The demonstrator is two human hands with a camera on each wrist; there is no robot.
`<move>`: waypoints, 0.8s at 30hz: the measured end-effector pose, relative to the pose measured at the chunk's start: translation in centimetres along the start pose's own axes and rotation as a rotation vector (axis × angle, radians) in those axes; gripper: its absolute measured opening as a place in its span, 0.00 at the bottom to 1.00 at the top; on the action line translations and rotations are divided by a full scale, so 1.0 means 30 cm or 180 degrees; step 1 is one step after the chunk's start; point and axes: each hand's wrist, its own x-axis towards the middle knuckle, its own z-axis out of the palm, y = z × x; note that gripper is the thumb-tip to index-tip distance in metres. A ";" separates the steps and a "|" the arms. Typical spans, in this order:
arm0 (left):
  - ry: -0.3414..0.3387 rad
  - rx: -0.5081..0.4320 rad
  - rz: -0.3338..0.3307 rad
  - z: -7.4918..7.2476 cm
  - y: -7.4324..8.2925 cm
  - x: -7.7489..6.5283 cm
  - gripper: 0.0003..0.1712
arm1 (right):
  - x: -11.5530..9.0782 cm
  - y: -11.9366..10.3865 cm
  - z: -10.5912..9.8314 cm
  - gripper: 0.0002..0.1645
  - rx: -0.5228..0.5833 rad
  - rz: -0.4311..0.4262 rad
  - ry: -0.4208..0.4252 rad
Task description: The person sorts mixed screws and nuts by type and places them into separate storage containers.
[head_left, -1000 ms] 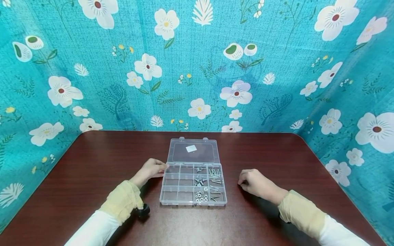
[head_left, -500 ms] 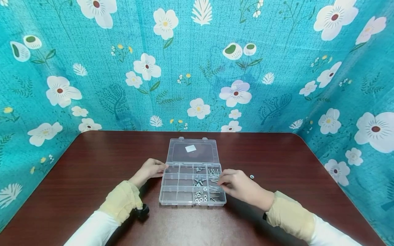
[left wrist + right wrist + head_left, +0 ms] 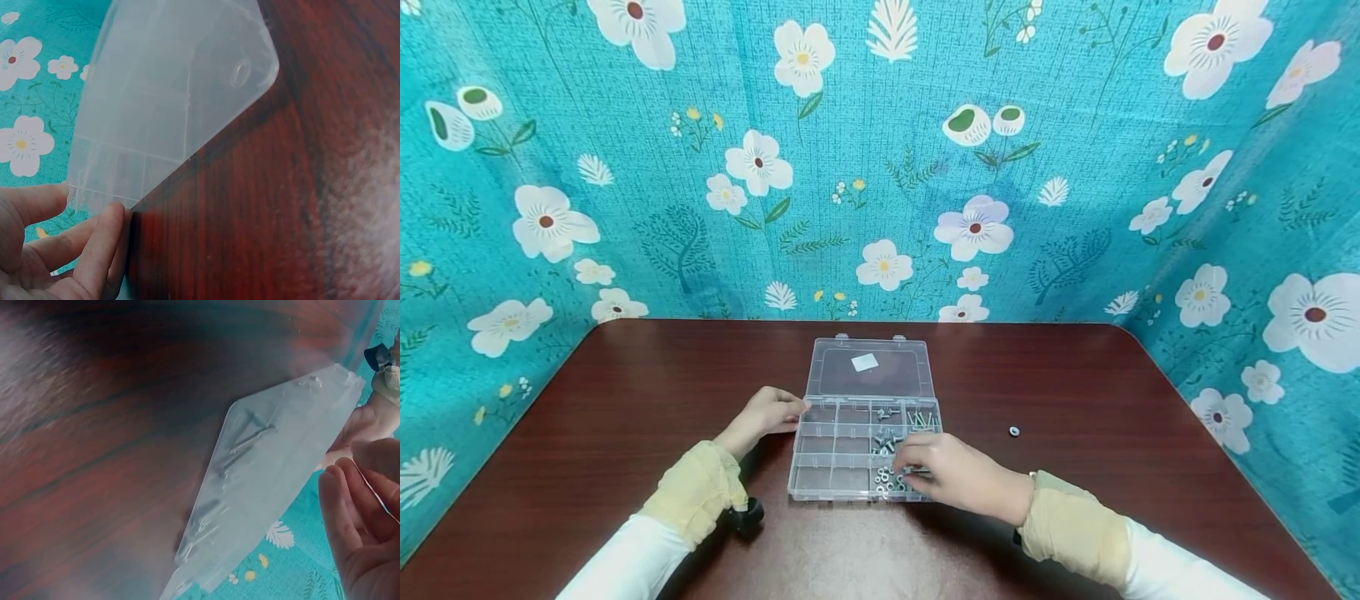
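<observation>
A clear plastic compartment organizer box (image 3: pixel 814 478) lies with its lid raised back on the table. My left hand (image 3: pixel 767 412) grips its rear left corner; in the left wrist view, thumb and fingers (image 3: pixel 103 240) touch that corner. My right hand (image 3: pixel 958 475) hovers over the front right compartments, fingertips bent down beside the nuts (image 3: pixel 882 478). In the right wrist view its thumb and fingers (image 3: pixel 332 487) lie near each other above the box, with nothing visible between them. Bolts (image 3: pixel 886 443) fill other compartments, with long screws (image 3: pixel 921 419) at the back right. A small metal ring (image 3: pixel 1014 431) lies right of the box.
The dark brown table (image 3: pixel 700 367) reaches back to a blue floral curtain (image 3: pixel 850 192). The box's clear lid (image 3: pixel 880 379) leans toward the back and bears a white label (image 3: pixel 865 362). Its left compartments hold no visible hardware.
My right hand has moved left from the table, past the box's right edge, and over its front right compartments. The small metal ring has come into view. My left hand has stayed put.
</observation>
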 end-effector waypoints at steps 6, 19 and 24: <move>0.0017 0.0006 0.0003 0.000 0.001 0.001 0.19 | -0.039 0.012 -0.032 0.10 -0.0204 0.0102 -0.0078; 0.0043 0.0089 0.0028 0.003 0.008 -0.007 0.19 | -0.174 0.039 -0.099 0.13 -0.0322 0.0424 -0.0247; 0.0040 0.0068 0.0000 0.004 0.004 -0.004 0.19 | -0.211 0.054 -0.117 0.14 -0.0402 0.0564 -0.0259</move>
